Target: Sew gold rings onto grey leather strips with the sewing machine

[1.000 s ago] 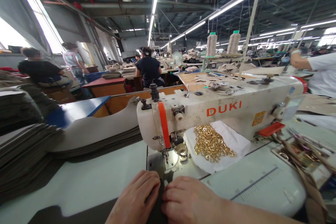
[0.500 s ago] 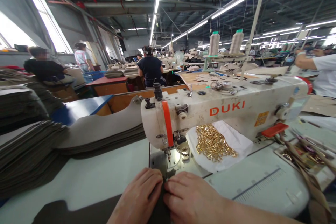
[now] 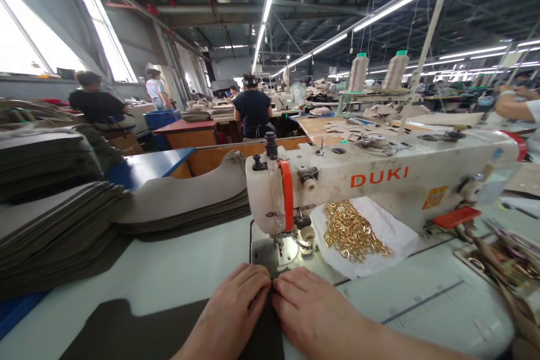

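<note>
My left hand [image 3: 236, 304] is closed, its fingers bent over the edge of a dark grey fabric piece [image 3: 143, 329]. Right beside it, my right hand [image 3: 307, 306] pinches the same fabric, thumb and fingers together. Both sets of fingertips nearly meet just in front of the needle area of a white sewing machine [image 3: 379, 174] marked DUKI. What lies exactly between the fingertips is hidden. The fabric spreads flat to the left under my left forearm and hangs toward me between the hands.
Stacks of dark cut panels [image 3: 54, 236] stand on the left, with more panels [image 3: 189, 197] behind the machine head. Gold metal rings [image 3: 354, 230] lie on a white cloth [image 3: 400, 230] under the machine arm. An accessory tray [image 3: 468, 259] sits at right. Several people work further back.
The whole view has shifted, so the machine and stacks appear further right. My hands keep their grip on the fabric, close together, and more of the fabric shows at the left.
</note>
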The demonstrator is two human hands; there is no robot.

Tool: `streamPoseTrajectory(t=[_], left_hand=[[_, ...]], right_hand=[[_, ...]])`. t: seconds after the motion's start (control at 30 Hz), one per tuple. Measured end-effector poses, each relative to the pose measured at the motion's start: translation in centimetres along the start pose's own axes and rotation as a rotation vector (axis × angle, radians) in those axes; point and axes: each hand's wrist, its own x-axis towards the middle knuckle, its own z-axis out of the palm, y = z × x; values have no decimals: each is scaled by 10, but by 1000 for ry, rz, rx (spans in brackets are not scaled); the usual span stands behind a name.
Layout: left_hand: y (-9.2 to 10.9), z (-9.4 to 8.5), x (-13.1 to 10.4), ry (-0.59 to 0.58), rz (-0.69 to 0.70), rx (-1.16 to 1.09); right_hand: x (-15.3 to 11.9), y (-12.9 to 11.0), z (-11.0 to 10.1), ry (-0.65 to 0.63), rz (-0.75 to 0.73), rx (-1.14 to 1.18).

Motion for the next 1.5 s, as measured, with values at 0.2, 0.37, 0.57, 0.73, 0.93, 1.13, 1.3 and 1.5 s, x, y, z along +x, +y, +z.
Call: streamPoseTrajectory(t=[0.2,0.37,0.57,0.73,0.93,1.13,1.3,1.5], left_hand=[[-1,-2,-3,-14,-12,9],[1,-3,-4,-18,31,55],[2,-6,-1,-40,84,84],[2,-6,0,-43,80,78],[0,-4,-4,-46,71,61],[-1,-2,-2,-31,69,50],[-6,4,13,-9,80,27],[-16,14,24,-5,74,35]], right_hand=[[0,-1,4,11,13,12],[1,-1,4,28,21,19],[2,-1,1,23,15,15],[1,1,-1,4,-7,-2],[0,0,1,1,-7,-32],[5,3,-8,-70,-38,-57],[9,16,-15,-156,-47,-94],[9,31,-5,-111,-19,-107]])
